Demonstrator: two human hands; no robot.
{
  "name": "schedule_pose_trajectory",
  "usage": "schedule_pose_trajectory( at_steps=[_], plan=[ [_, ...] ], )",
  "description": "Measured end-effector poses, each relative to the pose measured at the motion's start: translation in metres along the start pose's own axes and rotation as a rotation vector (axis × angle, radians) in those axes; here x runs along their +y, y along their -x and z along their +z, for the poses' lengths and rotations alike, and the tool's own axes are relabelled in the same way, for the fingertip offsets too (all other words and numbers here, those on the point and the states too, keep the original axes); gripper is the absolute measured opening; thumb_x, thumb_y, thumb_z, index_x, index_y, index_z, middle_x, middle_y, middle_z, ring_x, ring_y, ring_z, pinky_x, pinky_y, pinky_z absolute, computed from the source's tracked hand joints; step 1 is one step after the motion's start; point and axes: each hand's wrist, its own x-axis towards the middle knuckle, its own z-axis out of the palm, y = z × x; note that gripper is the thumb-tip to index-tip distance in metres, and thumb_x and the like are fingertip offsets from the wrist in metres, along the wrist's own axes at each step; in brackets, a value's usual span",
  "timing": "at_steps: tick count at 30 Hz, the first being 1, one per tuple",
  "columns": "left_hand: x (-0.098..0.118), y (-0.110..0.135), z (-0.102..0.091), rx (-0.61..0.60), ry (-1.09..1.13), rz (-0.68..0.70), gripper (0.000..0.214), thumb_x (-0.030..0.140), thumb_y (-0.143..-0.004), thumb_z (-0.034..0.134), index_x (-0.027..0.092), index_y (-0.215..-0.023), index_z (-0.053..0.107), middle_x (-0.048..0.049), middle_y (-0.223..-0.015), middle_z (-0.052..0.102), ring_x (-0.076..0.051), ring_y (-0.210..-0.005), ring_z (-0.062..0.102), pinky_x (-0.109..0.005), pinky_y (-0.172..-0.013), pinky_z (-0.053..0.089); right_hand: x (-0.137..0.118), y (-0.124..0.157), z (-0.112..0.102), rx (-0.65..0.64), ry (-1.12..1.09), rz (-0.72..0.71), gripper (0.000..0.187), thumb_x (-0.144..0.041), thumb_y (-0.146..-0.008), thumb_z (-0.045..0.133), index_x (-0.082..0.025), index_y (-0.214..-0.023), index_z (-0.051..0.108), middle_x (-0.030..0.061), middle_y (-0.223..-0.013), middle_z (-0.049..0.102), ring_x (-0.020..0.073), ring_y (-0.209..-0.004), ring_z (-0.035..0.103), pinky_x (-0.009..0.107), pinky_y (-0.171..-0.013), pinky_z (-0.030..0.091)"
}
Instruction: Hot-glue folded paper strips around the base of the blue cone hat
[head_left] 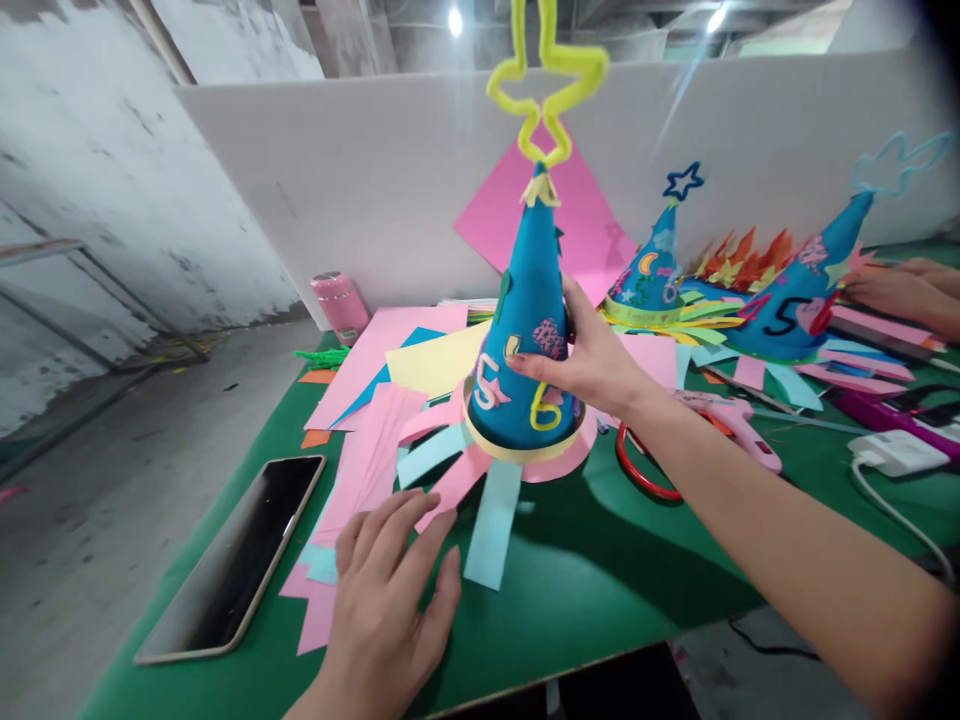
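A blue paper cone hat (pixel 525 300) stands in front of me, with a yellow fuzzy-wire star on its tip and the digits 5 and 6 on its side. My right hand (pixel 589 360) grips the cone from the right, thumb across its front. Pink and light-blue paper strips fan out from the hat's rim. Palm down, my left hand (pixel 397 590) has its fingers apart, and the fingertips touch or lie just over a pink strip (pixel 459 485). A light-blue strip (pixel 495 525) hangs down to the right of it.
Left on the green table (pixel 600 590) are a phone (pixel 240 555), paper sheets (pixel 420 365) and a pink bottle (pixel 341 308). Red-handled scissors (pixel 645 478), a pink glue gun (pixel 739 430), a white plug (pixel 900 452) and two more hats (pixel 649 275) are right, near another person's hands (pixel 904 295).
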Motion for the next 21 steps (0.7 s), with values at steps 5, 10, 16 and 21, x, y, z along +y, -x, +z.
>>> schedule_pose_trajectory(
  at_steps=[5,10,16,21],
  plan=[
    [0.001,-0.008,-0.006,0.079,-0.055,-0.006,0.029,0.009,-0.075,0.052,0.017,-0.103,0.051,-0.0126,-0.103,0.054,-0.03,-0.1,0.048,-0.049,-0.08,0.036,-0.008,0.005,0.011,0.211,0.29,0.052,0.088,-0.048,-0.061,0.067,-0.025,-0.134,0.024,0.0094,-0.122,0.046,0.034,-0.108,0.047,0.052,-0.082,0.044],
    [0.002,-0.005,0.002,0.038,0.003,0.0,0.022,0.009,-0.076,0.052,0.017,-0.096,0.054,-0.0111,-0.097,0.059,-0.028,-0.097,0.05,-0.046,-0.079,0.038,0.0,0.018,0.028,0.208,0.547,0.226,0.099,-0.063,-0.058,0.061,-0.017,-0.136,0.02,0.0169,-0.118,0.049,0.0419,-0.108,0.045,0.062,-0.082,0.034],
    [0.004,-0.009,0.017,-0.14,0.038,-0.016,0.021,0.018,-0.081,0.047,0.017,-0.099,0.057,-0.0101,-0.103,0.061,-0.028,-0.103,0.05,-0.048,-0.085,0.037,0.002,0.019,0.036,0.225,0.585,0.239,0.107,-0.074,-0.054,0.053,-0.015,-0.136,0.019,0.0213,-0.121,0.043,0.0439,-0.112,0.039,0.066,-0.082,0.03],
    [0.003,-0.019,0.031,-0.296,-0.039,-0.024,0.031,0.031,-0.083,0.044,0.016,-0.106,0.057,-0.0113,-0.115,0.059,-0.03,-0.113,0.046,-0.05,-0.091,0.035,-0.001,0.033,0.017,0.266,0.497,0.103,0.102,-0.066,-0.057,0.059,-0.019,-0.136,0.016,0.0179,-0.133,0.032,0.0367,-0.121,0.032,0.059,-0.092,0.029]
  ],
)
